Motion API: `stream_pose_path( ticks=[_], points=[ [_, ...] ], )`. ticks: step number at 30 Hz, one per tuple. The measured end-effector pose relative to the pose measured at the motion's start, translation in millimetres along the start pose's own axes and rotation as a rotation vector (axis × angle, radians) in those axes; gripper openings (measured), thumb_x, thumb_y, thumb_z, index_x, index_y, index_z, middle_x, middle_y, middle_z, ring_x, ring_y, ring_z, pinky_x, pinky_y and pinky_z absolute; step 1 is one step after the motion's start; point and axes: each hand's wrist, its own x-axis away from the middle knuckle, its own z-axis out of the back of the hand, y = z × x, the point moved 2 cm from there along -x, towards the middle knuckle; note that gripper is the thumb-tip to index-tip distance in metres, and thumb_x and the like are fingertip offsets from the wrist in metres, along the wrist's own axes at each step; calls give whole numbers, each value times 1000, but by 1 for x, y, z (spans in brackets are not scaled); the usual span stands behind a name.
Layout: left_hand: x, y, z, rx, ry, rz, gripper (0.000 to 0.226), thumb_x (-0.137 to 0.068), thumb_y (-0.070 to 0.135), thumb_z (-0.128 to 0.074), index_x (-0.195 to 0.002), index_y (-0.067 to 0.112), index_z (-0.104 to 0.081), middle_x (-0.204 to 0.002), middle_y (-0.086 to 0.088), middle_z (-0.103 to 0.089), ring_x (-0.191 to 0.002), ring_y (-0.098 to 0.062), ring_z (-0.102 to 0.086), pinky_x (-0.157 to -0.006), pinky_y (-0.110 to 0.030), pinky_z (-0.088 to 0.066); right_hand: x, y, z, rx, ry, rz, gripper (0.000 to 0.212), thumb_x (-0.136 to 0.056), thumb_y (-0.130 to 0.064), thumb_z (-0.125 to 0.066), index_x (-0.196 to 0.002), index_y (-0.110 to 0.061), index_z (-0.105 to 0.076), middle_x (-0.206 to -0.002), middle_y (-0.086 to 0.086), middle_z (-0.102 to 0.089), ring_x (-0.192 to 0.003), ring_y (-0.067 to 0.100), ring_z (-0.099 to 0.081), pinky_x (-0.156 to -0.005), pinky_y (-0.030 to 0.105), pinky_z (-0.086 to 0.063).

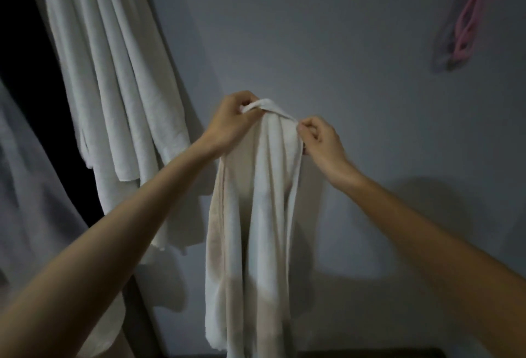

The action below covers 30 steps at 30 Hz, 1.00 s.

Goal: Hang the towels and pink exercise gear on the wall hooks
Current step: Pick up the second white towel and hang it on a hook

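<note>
A white towel (256,201) is held up against the grey wall (355,44), its top edge gathered into a narrow band and its length hanging straight down. One end of the band is pinched by the left hand (236,120) and the other by the right hand (321,141), with fingers curled on the cloth. No hook can be made out; any hook there is hidden behind the fabric. A larger white towel (113,79) hangs to the left, and the pink exercise bands (466,25) hang at upper right, well apart. Risk noted: with the hook unseen, the band may be set beside it or caught by only a thin fold. The towel is then judged likely to slip off on release.
</note>
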Motion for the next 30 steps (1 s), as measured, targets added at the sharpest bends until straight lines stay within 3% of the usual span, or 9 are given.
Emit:
stream_pose_path(
  ticks=[3,5,8,10,13,17,21,26,30],
  points=[
    [-17,-6,37,-93,118,-203,22,-78,21,-74,-85,16,-54,-78,12,-55,-66,8,-51,-60,-12,-35,-31,-32,-3,33,-19,63,9,-99,-16,-41,-91,-13,-44,-70,-8,-42,-62,6,-39,-58,14,-34],
    [-25,-6,61,-304,71,-367,30,-79,34,-72,-87,12,-53,-83,3,-56,-66,0,-50,-60,-13,-33,-51,-57,-4,75,-73,124,12,-99,-16,-39,-88,-15,-42,-68,-6,-38,-59,7,-34,-55,17,-31],
    [-35,0,88,-632,-50,-559,34,-91,48,-47,-100,15,-50,-92,-4,-56,-77,-20,-54,-67,-29,-41,-74,-91,-3,210,-155,226,15,-98,-24,-41,-93,-12,-47,-75,4,-50,-67,18,-45,-62,30,-33],
    [-46,6,104,-698,-50,-615,32,-95,46,-34,-104,19,-47,-94,-7,-58,-81,-25,-57,-69,-34,-47,-87,-112,-2,336,-180,334,23,-95,-34,-48,-97,-11,-52,-83,1,-56,-73,17,-51,-62,25,-33],
    [-74,12,127,-686,1,-618,28,-97,40,-35,-104,18,-53,-96,-7,-62,-83,-26,-60,-72,-36,-48,-111,-140,-2,461,-177,493,26,-94,-35,-50,-89,-10,-54,-82,1,-55,-74,18,-49,-60,25,-30],
    [-119,27,149,-595,71,-589,28,-97,36,-43,-98,14,-60,-91,-1,-62,-79,-16,-56,-70,-24,-41,-148,-174,2,433,-62,580,23,-94,-34,-49,-83,-14,-51,-76,-2,-53,-69,15,-47,-58,14,-33],
    [-167,49,171,-577,99,-537,22,-96,31,-48,-100,14,-61,-88,5,-59,-79,-12,-54,-67,-12,-38,-185,-204,4,476,82,625,25,-94,-42,-45,-80,-22,-47,-67,-10,-50,-63,8,-48,-55,25,-34],
    [-224,58,193,-630,164,-497,24,-95,33,-50,-102,13,-61,-91,-7,-64,-81,-21,-57,-73,-35,-45,-239,-227,-4,483,217,711,21,-93,-44,-46,-82,-26,-49,-72,-9,-53,-69,14,-51,-59,28,-31],
    [-267,55,209,-642,246,-470,25,-94,33,-51,-100,11,-61,-88,-5,-61,-79,-18,-55,-71,-32,-43,-285,-246,-13,485,262,778,23,-94,-43,-45,-85,-23,-51,-75,-5,-57,-72,16,-53,-58,29,-32]
  ],
)
